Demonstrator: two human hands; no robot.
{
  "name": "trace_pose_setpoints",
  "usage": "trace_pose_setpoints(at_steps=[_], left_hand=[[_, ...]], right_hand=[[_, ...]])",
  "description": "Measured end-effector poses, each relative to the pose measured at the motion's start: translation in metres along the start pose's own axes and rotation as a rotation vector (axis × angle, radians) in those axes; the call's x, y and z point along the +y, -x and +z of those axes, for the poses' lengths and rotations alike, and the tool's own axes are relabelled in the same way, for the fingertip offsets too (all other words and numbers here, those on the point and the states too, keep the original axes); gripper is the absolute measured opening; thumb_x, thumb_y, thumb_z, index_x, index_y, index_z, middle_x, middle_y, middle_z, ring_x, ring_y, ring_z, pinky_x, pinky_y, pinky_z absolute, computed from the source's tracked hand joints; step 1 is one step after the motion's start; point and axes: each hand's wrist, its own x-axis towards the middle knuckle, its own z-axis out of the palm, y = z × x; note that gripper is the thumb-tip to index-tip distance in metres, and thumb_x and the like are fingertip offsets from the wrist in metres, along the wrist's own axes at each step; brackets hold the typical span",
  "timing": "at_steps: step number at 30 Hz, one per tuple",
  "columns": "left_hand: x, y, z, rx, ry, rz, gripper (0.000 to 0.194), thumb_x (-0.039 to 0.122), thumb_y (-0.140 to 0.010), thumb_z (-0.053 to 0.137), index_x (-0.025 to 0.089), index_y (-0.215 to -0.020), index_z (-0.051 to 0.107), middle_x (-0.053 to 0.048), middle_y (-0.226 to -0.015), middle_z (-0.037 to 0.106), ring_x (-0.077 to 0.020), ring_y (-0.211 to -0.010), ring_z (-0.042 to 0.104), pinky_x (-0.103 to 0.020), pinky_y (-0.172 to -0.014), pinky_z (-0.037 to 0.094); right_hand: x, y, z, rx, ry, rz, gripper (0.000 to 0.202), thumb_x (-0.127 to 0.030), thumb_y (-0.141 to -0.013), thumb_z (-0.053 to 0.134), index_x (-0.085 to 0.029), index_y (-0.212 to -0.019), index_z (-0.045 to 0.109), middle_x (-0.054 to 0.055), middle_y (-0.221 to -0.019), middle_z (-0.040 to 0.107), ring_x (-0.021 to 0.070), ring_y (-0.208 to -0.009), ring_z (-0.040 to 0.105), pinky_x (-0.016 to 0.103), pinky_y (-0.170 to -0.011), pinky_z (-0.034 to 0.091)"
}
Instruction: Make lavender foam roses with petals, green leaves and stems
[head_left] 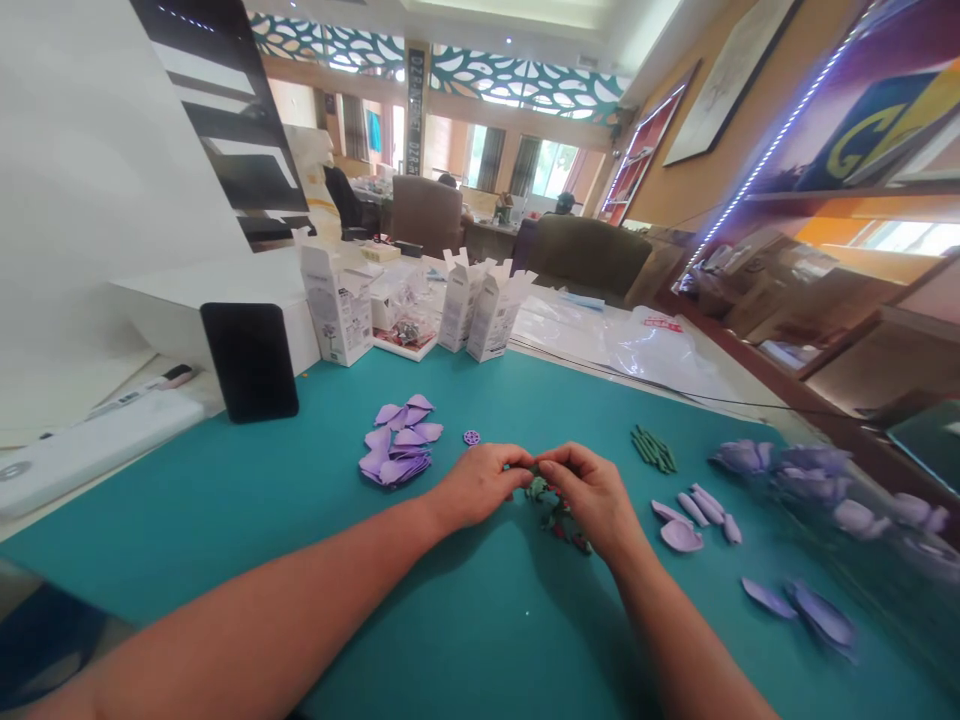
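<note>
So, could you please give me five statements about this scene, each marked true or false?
1. The left hand and right hand meet at a green-and-red cluster. True.
2. The green sticks lie left of both hands. False: the green sticks lie right of both hands.
3. The black slab stands left of the white cartons. True.
4. The white cartons lie on their sides. False: they stand upright, flaps open.
5. A purple wheel-shaped piece lies near the left hand. True.

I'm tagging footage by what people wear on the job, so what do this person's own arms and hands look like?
The left hand and right hand are ungloved. The left forearm and right forearm show no sleeves; no watch or bracelet is visible.
</note>
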Motion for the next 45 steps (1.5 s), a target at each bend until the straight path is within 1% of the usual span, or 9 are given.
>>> trace_pose_setpoints(at_steps=[16,23,27,28,30,32,35,40,45], left_hand=[[0.006,0.000,-0.001,0.004,0.080,-0.055,0.028,0.030,-0.071,0.050,0.016,-0.088,0.068,0.000,-0.076,0.065,-0.0136,-0.063,0.057,-0.023,-0.064,0.043],[0.005,-0.001,-0.001,-0.011,0.092,-0.052,0.027,0.031,-0.070,0.051,0.015,-0.085,0.067,-0.001,-0.076,0.065,-0.0140,-0.063,0.057,-0.024,-0.064,0.044],[0.005,-0.003,-0.002,-0.030,0.140,-0.079,0.029,0.031,-0.070,0.051,0.015,-0.089,0.067,-0.001,-0.077,0.066,-0.0133,-0.061,0.057,-0.024,-0.062,0.044],[0.005,-0.003,-0.003,-0.026,0.156,-0.081,0.030,0.031,-0.070,0.051,0.015,-0.091,0.066,-0.001,-0.078,0.066,-0.0127,-0.060,0.056,-0.024,-0.062,0.044],[0.003,-0.005,-0.004,-0.013,0.184,-0.092,0.031,0.033,-0.071,0.052,0.014,-0.092,0.065,-0.001,-0.076,0.065,-0.0116,-0.056,0.055,-0.024,-0.062,0.044],[0.001,-0.006,-0.005,-0.001,0.210,-0.103,0.030,0.034,-0.071,0.053,0.014,-0.091,0.063,-0.001,-0.075,0.065,-0.0103,-0.054,0.053,-0.024,-0.061,0.044],[-0.001,-0.007,-0.005,0.013,0.262,-0.108,0.030,0.033,-0.072,0.053,0.013,-0.092,0.063,-0.001,-0.075,0.063,-0.0086,-0.053,0.051,-0.023,-0.059,0.043],[0.005,-0.005,-0.005,0.008,0.294,-0.160,0.037,0.029,-0.073,0.053,0.012,-0.106,0.061,0.000,-0.072,0.061,-0.0073,-0.050,0.049,-0.022,-0.055,0.043],[0.009,-0.004,-0.006,0.004,0.300,-0.180,0.037,0.026,-0.073,0.053,0.012,-0.106,0.061,-0.001,-0.071,0.061,-0.0072,-0.051,0.049,-0.021,-0.054,0.043]], right_hand=[[0.002,-0.002,0.003,0.014,-0.024,-0.020,0.014,-0.031,-0.072,0.062,-0.019,-0.071,0.068,0.000,-0.063,0.063,0.0129,-0.060,0.052,0.025,-0.059,0.041],[0.002,-0.002,0.003,0.004,0.018,0.003,0.017,-0.032,-0.073,0.061,-0.019,-0.075,0.070,0.000,-0.063,0.064,0.0129,-0.057,0.053,0.024,-0.053,0.041],[-0.002,-0.005,-0.011,-0.038,0.006,0.009,0.025,-0.037,-0.071,0.064,-0.018,-0.084,0.072,0.001,-0.068,0.068,0.0146,-0.063,0.058,0.025,-0.059,0.045],[-0.001,-0.007,-0.019,-0.013,-0.006,0.016,0.028,-0.040,-0.070,0.064,-0.018,-0.086,0.072,0.002,-0.069,0.069,0.0152,-0.064,0.059,0.026,-0.061,0.046],[0.003,-0.011,-0.039,0.105,-0.005,0.034,0.034,-0.046,-0.070,0.062,-0.017,-0.084,0.072,0.003,-0.067,0.068,0.0156,-0.062,0.059,0.028,-0.061,0.047],[0.010,-0.016,-0.059,0.227,0.083,0.053,0.037,-0.050,-0.070,0.059,-0.016,-0.079,0.070,0.004,-0.065,0.066,0.0153,-0.060,0.058,0.028,-0.059,0.046],[0.020,-0.019,-0.079,0.208,0.310,0.092,0.034,-0.046,-0.071,0.054,-0.016,-0.078,0.068,0.004,-0.065,0.066,0.0153,-0.057,0.057,0.028,-0.055,0.044],[0.028,-0.016,-0.077,0.088,0.529,0.115,0.019,-0.030,-0.067,0.055,-0.022,-0.075,0.071,0.002,-0.066,0.069,0.0181,-0.061,0.059,0.030,-0.058,0.041],[0.038,-0.016,-0.077,0.067,0.717,0.101,0.018,-0.023,-0.069,0.055,-0.025,-0.073,0.072,0.004,-0.078,0.072,0.0225,-0.077,0.063,0.031,-0.068,0.040]])
